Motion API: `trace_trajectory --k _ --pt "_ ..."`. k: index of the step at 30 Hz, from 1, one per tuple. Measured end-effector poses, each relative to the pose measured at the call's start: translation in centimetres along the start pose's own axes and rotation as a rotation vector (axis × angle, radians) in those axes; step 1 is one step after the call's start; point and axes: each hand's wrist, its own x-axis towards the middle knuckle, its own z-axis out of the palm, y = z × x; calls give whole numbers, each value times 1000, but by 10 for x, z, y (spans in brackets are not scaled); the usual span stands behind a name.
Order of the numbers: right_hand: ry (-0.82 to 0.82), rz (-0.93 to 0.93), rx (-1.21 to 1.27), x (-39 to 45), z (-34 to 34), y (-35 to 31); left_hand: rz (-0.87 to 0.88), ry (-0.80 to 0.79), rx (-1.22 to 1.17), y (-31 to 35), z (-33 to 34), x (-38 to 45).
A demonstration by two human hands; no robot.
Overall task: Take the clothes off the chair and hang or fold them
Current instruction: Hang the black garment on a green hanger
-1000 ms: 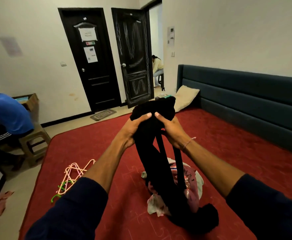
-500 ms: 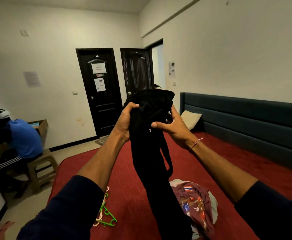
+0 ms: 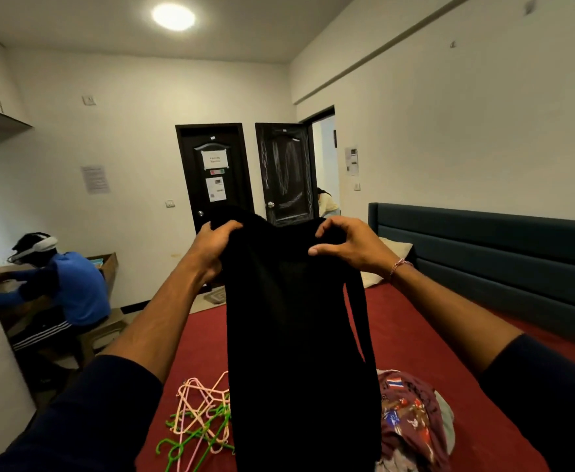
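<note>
Overhead, two hands gripping one black garment, several hangers

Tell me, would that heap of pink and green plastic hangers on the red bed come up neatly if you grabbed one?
Probably not: the pink and green plastic hangers lie hooked through each other, so several would likely lift together. They look thin and light, and seemingly stiff, keeping their shape rather than drooping like the black garment.

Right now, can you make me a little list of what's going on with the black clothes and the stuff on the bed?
left hand: grips one top corner of the black garment
right hand: pinches the other top corner
black garment: held up, spread, hanging down
hangers: pink and green, tangled on the red bed
clothes pile: on the bed, right of the garment
</note>
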Motion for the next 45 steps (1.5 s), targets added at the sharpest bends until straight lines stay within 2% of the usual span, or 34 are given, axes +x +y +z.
trace_trajectory --k 6,9,11,13,16,19,21,25,27,30,34,36,39,43,45 --pt "-189 -55 -200 2 -7 -27 91 23 146 24 -47 -21" --pt "-198 -99 -262 6 -6 -35 191 -43 279 30 -63 -28" --pt "-184 -104 -259 9 -5 -37 221 -31 363 33 -71 -32" --pt "-182 -130 -205 11 -4 -40 222 -25 424 35 -76 -36" --pt "-194 -105 39 9 -5 -47 255 -68 623 43 -81 -40" --pt "-302 -85 127 9 -7 -48 243 -105 798 51 -83 -41" --pt "-390 -111 67 13 -8 -47 210 -104 769 57 -83 -42" --pt "-521 -121 -83 20 -9 -45 138 -154 427 62 -72 -46" --pt "-600 -99 -50 23 -9 -43 100 -170 303 64 -60 -48" --pt "-659 -31 85 29 -3 -44 65 -189 301 68 -44 -46" --pt "-783 -5 199 28 16 -58 93 -173 444 66 -28 -40" --pt "-763 -29 268 28 24 -66 102 -198 597 67 -20 -40" --pt "-616 -37 318 35 37 -79 47 -268 772 71 -8 -39" --pt "-482 33 370 44 47 -82 2 -266 824 75 -4 -35" --pt "-498 22 420 48 45 -81 -26 -303 808 75 -2 -36"
